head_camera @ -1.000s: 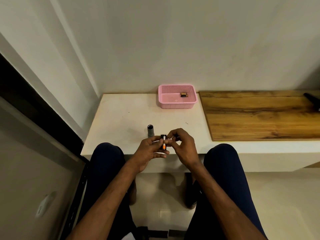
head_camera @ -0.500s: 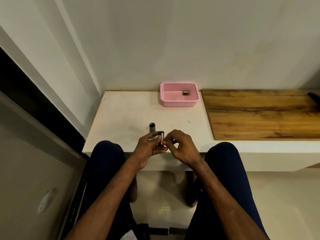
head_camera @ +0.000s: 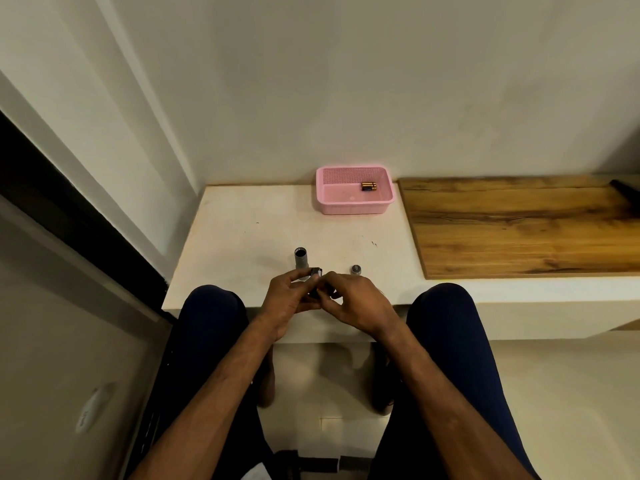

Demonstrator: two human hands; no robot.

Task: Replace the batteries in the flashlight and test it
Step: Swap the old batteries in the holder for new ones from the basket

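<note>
Okay, head view only. Both hands meet over the near edge of the bench (head_camera: pixel 256 230), between the two knees. The left hand (head_camera: pixel 289 301) has its fingers curled round a small dark battery holder (head_camera: pixel 316 276). The right hand (head_camera: pixel 358 303) pinches the same piece from the other side, fingertips bunched. Most of the holder is hidden by fingers and only its top end shows.

The flashlight tube (head_camera: pixel 300 260) stands upright on the bench with its open end up. It is just behind the left fingers and close to the front edge. The end cap (head_camera: pixel 355 269) sits on the bench just beyond the right knuckles, apart from the tube.

The pink basket (head_camera: pixel 353 208) is at the back, by the wall and well apart from the tube, with bench top showing between them. Two spare batteries (head_camera: pixel 369 186) lie in its right rear corner. The basket's right side is just beside the left edge of a wooden board (head_camera: pixel 519 230), which covers the bench's right part up to the frame edge. A dark object (head_camera: pixel 625 190) lies at the board's far right rear; I can't tell what it is.

The bench's left edge runs near the side wall.
</note>
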